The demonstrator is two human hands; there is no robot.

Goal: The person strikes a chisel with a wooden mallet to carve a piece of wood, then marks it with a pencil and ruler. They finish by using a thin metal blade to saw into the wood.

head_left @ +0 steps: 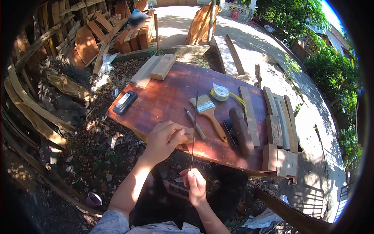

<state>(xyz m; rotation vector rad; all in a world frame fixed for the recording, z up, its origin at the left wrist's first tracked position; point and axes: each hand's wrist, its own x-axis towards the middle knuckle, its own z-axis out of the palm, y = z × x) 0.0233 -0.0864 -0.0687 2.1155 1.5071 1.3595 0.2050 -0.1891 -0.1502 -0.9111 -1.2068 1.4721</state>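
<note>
From the head camera I look down on a reddish-brown desk (pixel 167 97) standing outdoors among stacked timber. My left hand (pixel 163 141) rests at the desk's near edge, fingers curled and pressed down over a small wooden block (pixel 188 134), which lies on the desk just beside the pencil. My right hand (pixel 196 186) sits lower, off the near edge of the desk, pinching the bottom end of a thin dark rod (pixel 194 128) between thumb and fingertips. The rod runs up and away from me, passing just right of the block and crossing over the desk towards the brush; I cannot tell whether it touches the block.

On the desk to the right of the rod lie a pencil (pixel 195 124), a paintbrush (pixel 209 112) with a wooden handle, and a dark wood plane (pixel 241 130). Behind the brush sits a yellow tape measure (pixel 220 93). A long wooden strip (pixel 249 115) lies past the plane, and several wood offcuts (pixel 278 128) are grouped at the right end. At the far corner two planks (pixel 154 69) lie side by side, and a black sharpening stone case (pixel 124 102) lies near the left edge. On the ground below my left forearm stands a small cup (pixel 93 199).
</note>
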